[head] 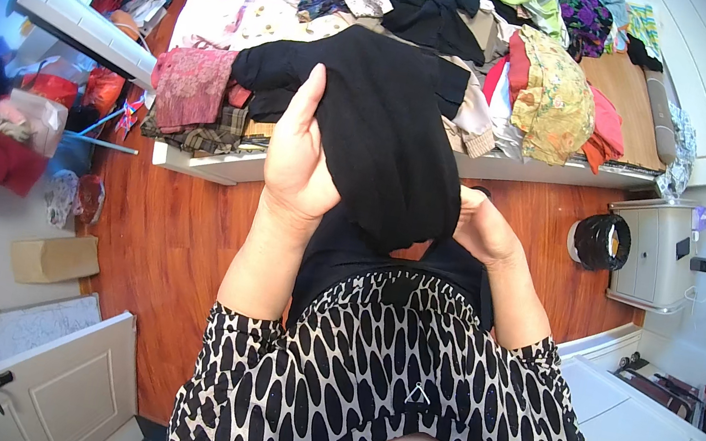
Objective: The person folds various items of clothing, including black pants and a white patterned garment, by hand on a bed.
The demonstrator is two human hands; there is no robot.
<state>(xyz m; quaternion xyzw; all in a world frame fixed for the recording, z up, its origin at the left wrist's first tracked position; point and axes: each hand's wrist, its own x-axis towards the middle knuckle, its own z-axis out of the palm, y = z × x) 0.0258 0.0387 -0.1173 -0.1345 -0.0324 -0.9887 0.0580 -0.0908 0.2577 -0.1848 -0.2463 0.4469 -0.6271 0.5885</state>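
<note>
A black short-sleeved garment (388, 135) hangs between my two hands, its upper part lying over the near edge of the bed. My left hand (304, 156) grips its left side, thumb pointing up and fingers hidden behind the cloth. On the opposite side, my right hand (485, 228) holds the lower edge, with its fingertips partly covered by the fabric. Left of the garment lies a folded pink patterned cloth (192, 85) on top of a plaid cloth (217, 131). To the right sits a yellow floral garment (552, 100).
Heaped clothes, including a black shirt (432, 16) and a purple floral piece (583, 17), cover much of the bed (623, 111). A bin with a black liner (604, 241) stands by a bedside cabinet (651, 260). Bags and clothing pile up at left. A door (66, 383) stands behind left.
</note>
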